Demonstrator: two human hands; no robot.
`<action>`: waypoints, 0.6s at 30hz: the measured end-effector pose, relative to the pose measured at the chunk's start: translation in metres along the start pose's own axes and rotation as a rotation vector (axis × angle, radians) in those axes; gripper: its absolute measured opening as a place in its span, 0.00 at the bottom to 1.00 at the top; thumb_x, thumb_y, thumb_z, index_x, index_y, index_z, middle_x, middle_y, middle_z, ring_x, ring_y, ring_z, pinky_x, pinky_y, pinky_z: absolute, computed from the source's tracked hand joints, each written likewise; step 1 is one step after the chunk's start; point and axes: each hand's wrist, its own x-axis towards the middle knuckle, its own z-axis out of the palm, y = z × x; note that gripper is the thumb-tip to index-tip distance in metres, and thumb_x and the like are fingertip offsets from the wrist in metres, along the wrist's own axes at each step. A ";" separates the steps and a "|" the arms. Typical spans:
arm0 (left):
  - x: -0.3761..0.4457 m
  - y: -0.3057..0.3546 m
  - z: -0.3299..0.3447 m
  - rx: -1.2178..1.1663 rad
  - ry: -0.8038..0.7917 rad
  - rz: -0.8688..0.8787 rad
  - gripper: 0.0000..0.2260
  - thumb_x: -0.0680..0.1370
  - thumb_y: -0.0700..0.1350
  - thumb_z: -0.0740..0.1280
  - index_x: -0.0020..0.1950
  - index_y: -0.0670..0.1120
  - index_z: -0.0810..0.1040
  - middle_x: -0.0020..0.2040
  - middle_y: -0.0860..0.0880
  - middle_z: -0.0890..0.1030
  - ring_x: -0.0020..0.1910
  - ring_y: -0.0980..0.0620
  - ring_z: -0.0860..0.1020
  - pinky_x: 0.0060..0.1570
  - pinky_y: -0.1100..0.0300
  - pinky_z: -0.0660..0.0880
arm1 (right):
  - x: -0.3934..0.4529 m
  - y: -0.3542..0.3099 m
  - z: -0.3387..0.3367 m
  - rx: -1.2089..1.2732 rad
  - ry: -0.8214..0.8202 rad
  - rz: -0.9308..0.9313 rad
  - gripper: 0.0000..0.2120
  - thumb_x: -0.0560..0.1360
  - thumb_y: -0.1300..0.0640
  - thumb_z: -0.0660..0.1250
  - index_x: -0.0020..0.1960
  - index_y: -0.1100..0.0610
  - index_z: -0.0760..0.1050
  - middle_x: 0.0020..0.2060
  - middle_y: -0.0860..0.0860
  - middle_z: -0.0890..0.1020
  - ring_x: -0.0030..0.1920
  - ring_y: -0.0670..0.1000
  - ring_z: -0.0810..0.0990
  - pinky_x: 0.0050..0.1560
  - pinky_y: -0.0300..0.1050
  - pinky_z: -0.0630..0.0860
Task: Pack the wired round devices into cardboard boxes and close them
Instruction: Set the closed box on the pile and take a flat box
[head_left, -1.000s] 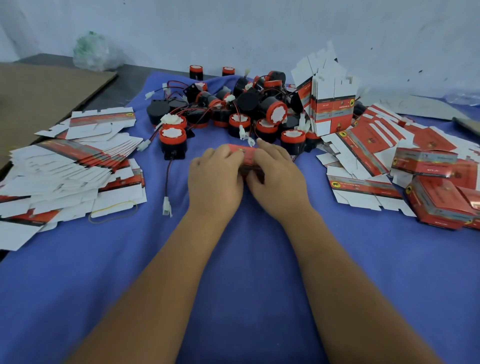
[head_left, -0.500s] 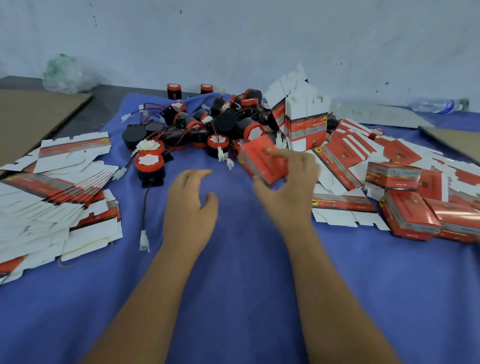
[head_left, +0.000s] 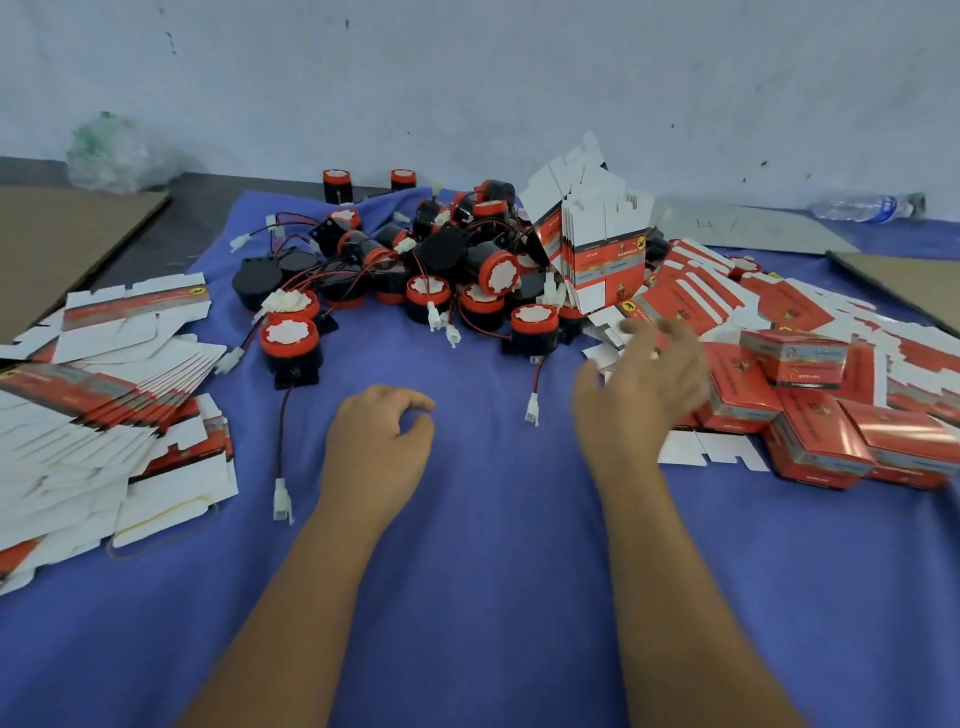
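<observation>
A heap of black-and-red round wired devices (head_left: 441, 270) lies at the back middle of the blue cloth (head_left: 493, 545). One device (head_left: 289, 347) stands apart at the front left of the heap, its wire trailing toward me. Several closed red boxes (head_left: 810, 415) sit in a cluster at the right. My right hand (head_left: 641, 384) hovers blurred just left of that cluster with fingers spread, holding nothing. My left hand (head_left: 374, 447) rests on the cloth, fingers loosely curled and empty.
Flat unfolded box blanks are stacked at the left (head_left: 98, 395) and spread at the right (head_left: 727, 296), with an upright bundle (head_left: 602, 249) behind the heap. Brown cardboard sheets lie at the far left (head_left: 62, 244) and far right (head_left: 909, 291). A plastic bottle (head_left: 862, 205) lies by the wall.
My right hand carried the closed red box to the right and let it go by the cluster of boxes. My left hand came off the box and settled on the cloth.
</observation>
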 end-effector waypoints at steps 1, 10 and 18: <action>-0.001 0.001 -0.001 -0.011 0.010 0.006 0.09 0.80 0.40 0.63 0.55 0.51 0.81 0.56 0.57 0.75 0.62 0.52 0.71 0.55 0.59 0.68 | -0.008 -0.009 0.003 0.030 -0.061 -0.103 0.18 0.71 0.61 0.69 0.60 0.58 0.76 0.66 0.60 0.70 0.68 0.62 0.66 0.65 0.57 0.59; 0.005 -0.003 -0.067 0.007 0.411 0.131 0.13 0.76 0.33 0.62 0.51 0.44 0.84 0.48 0.55 0.79 0.50 0.54 0.76 0.51 0.63 0.71 | -0.075 -0.100 0.014 0.225 -0.655 -0.789 0.17 0.76 0.57 0.65 0.65 0.56 0.74 0.64 0.54 0.72 0.66 0.57 0.67 0.65 0.48 0.58; 0.002 -0.082 -0.184 0.428 0.696 -0.367 0.16 0.76 0.45 0.65 0.64 0.45 0.77 0.69 0.37 0.72 0.70 0.37 0.64 0.68 0.50 0.55 | -0.133 -0.190 0.022 0.604 -1.129 -0.666 0.17 0.75 0.59 0.64 0.64 0.58 0.71 0.58 0.54 0.76 0.58 0.54 0.71 0.59 0.52 0.72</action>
